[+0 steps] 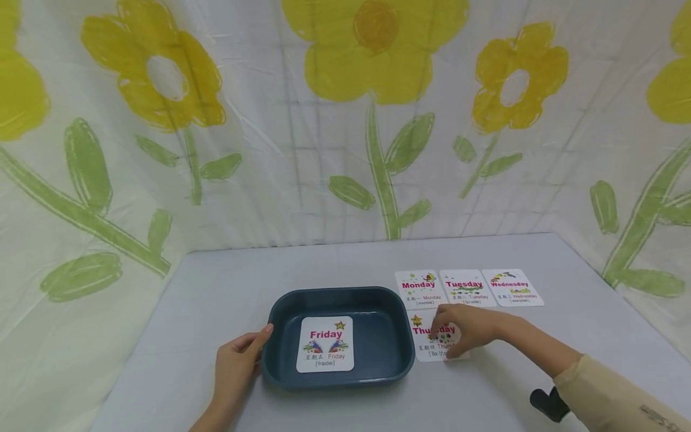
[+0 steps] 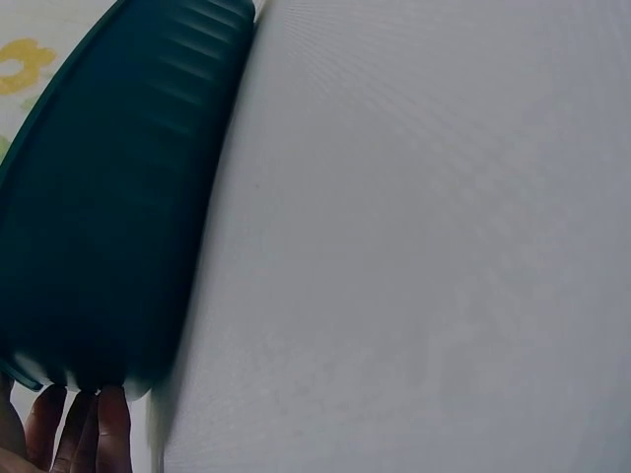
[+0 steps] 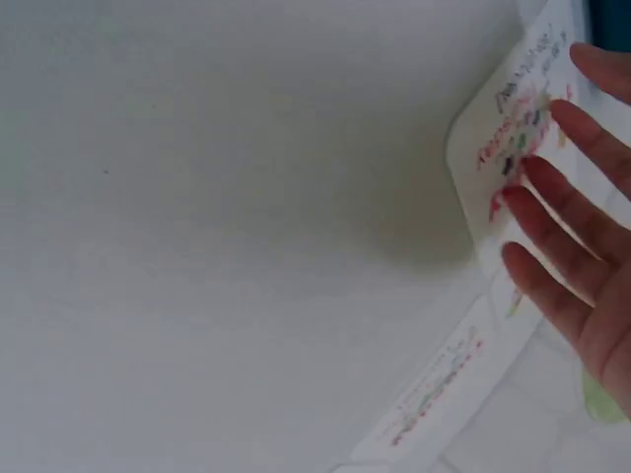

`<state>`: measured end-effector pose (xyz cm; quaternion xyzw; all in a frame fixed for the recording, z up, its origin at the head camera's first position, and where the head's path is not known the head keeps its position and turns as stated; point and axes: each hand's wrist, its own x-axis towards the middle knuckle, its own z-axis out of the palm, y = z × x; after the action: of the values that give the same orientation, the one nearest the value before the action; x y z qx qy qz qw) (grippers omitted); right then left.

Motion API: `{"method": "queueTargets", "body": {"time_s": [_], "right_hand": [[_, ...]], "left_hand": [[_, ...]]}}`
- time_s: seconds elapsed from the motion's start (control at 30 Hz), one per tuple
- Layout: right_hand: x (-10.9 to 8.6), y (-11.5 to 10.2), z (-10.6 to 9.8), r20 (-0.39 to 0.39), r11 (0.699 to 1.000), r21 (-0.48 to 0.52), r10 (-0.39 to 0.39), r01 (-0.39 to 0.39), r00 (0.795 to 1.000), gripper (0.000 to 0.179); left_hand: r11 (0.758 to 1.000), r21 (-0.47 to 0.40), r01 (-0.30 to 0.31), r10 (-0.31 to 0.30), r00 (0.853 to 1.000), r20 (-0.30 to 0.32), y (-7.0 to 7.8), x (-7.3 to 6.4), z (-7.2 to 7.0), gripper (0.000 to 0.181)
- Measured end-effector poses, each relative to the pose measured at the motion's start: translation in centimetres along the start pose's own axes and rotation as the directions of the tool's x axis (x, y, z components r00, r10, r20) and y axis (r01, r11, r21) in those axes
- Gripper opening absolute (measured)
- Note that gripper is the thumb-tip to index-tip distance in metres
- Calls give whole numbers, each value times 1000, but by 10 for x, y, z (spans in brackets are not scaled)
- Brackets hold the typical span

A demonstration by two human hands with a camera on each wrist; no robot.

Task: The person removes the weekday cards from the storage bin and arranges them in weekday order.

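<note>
"Dark blue, the tray (image 1: 380, 336) sits on our white worktop (image 1: 189, 336). What do our hands do?"

"Our left hand (image 1: 237, 361) grips the tray's rim at nine o'clock, its thumb on the edge and its fingers against the outer wall, as we also see from the left wrist."

"And our right hand (image 1: 471, 324)?"

"At the tray's three o'clock, over the Thursday card (image 1: 434, 348). We see its fingers loosely spread, the thumb apart; whether the fingertips touch the card, we cannot tell."

"Where do we find the other cards?"

"From Thursday, we have the Monday card (image 1: 421, 290) at eleven o'clock, the Tuesday card (image 1: 466, 288) at one and the Wednesday card (image 1: 513, 287) at two, all in one row. The Friday card (image 1: 326, 344) lies face up inside the tray, slightly toward eight o'clock."

"And around us?"

"At twelve o'clock, a white backdrop (image 1: 259, 192) with yellow flowers. Between three and four, we see a beige sleeve (image 1: 610, 390) and a partly hidden black object (image 1: 546, 405)."
</note>
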<state>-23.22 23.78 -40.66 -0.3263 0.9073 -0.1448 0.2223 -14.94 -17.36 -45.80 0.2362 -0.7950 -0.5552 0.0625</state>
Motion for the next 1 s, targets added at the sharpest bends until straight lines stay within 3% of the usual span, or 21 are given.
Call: {"method": "queueTargets", "body": {"time_s": [0.1,0.23,0.4,0.63,0.8,1.0], "right_hand": [[-7,-9,-9,97,994,29,99,-102,990,18],[-15,-15,-19,196,972,12,230,-237,953,14],[-20,-16,-22,224,956,25,279,-292,934,15],[-15,-18,-24,181,968,53,232,-245,956,15],[-9,-33,-33,161,991,63,110,-122,981,20],[-3,-62,-46,162,996,84,-21,8,987,27]], "left_hand": [[1000,-2,0,0,1000,-2,0,0,0,63],[1000,-8,2,-2,1000,-4,0,1,0,62],[1000,-12,13,-13,1000,-3,-1,3,0,60],[1000,-4,26,-26,1000,-2,-1,2,0,60],[1000,-4,31,-31,1000,3,-1,1,1,59],[1000,-1,28,-28,1000,-2,-1,1,2,60]]}}
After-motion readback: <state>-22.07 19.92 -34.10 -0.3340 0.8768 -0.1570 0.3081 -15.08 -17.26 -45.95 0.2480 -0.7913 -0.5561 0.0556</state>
